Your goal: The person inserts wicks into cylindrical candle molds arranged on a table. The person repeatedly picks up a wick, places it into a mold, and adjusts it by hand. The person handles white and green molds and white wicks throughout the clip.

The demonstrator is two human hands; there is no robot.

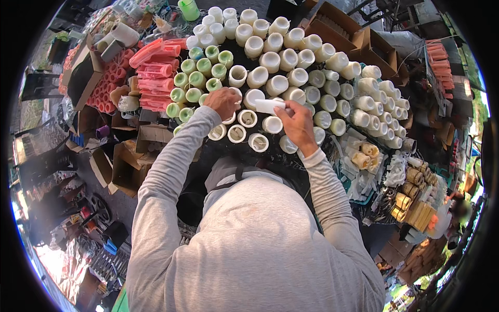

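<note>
My right hand (298,125) pinches a flat white piece (268,106), perhaps wax or plastic, between thumb and fingers, over the near side of a crowd of candles. Beside its left end stands a wide white candle (253,98). My left hand (223,102) is closed, its fingers curled at the rim of a white cylinder; what they grip is hidden. Just below the hands are hollow-topped white candles (247,118) with wicks or sticks inside. Pale green candles (197,79) stand close to my left hand on its left side.
Pink wax pieces (156,73) are piled at the left, above open cardboard boxes (127,169). More white candles (280,25) fill the back. At the right are a heap of small white cylinders (382,109), a teal crate (362,195) and yellowish bundles (410,190). A green cup (188,9) stands far back.
</note>
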